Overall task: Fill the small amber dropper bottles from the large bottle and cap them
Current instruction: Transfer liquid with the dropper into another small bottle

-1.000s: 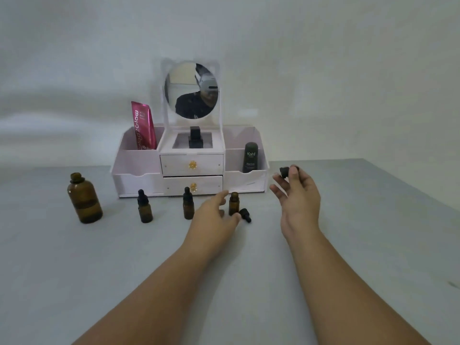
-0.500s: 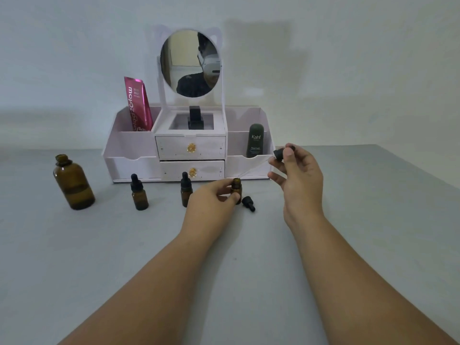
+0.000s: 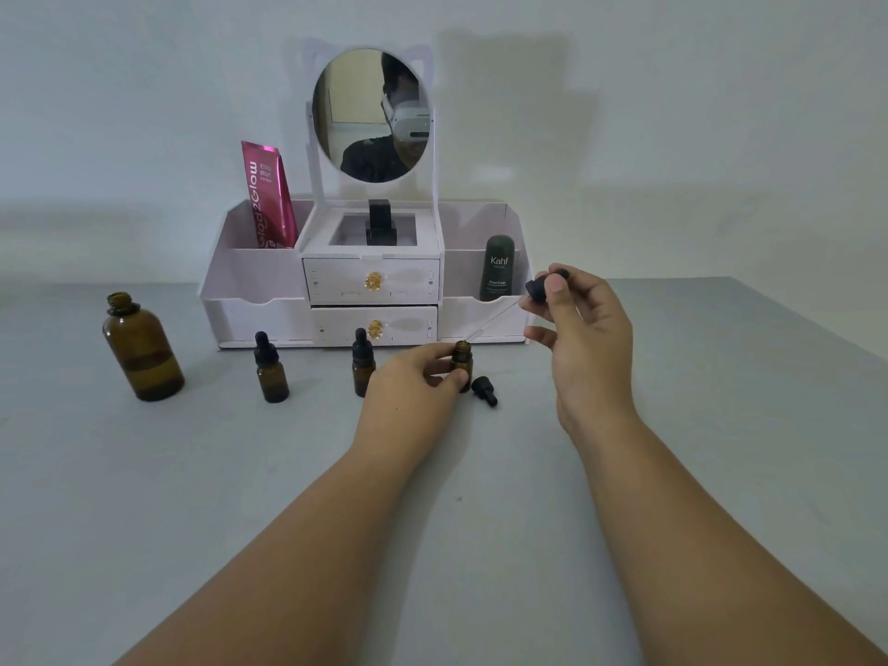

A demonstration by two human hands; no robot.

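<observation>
Head view of a grey tabletop (image 3: 144, 521). The left hand (image 3: 408, 391) pinches an uncapped small amber bottle (image 3: 462, 365) between thumb and fingers; the bottle stands upright on the table. The right hand (image 3: 584, 338), at about 2 o'clock from that bottle, grips the black bulb of a dropper cap (image 3: 543, 285) between thumb and fingertips. Its glass pipette (image 3: 495, 320) slants down toward 8 o'clock, the tip just above the bottle's open mouth (whether it touches the rim cannot be told).

A second black cap (image 3: 484, 390) lies on its side on the table, just beside the held bottle at 4 o'clock. Two capped small amber bottles stand upright at 9 o'clock from the left hand: the nearer capped bottle (image 3: 363, 362) partly hidden behind the hand, the farther capped bottle (image 3: 271, 370) well apart. The large amber bottle (image 3: 141, 350), uncapped and partly filled, stands at the far 9 o'clock end of the row.

At 12 o'clock, against the wall, sits a white organizer (image 3: 259, 281) with two drawers and a round mirror (image 3: 372, 115). Its left compartment holds a pink tube (image 3: 270, 197), its centre well a black bottle (image 3: 381, 225), its right compartment a dark green bottle (image 3: 498, 269).
</observation>
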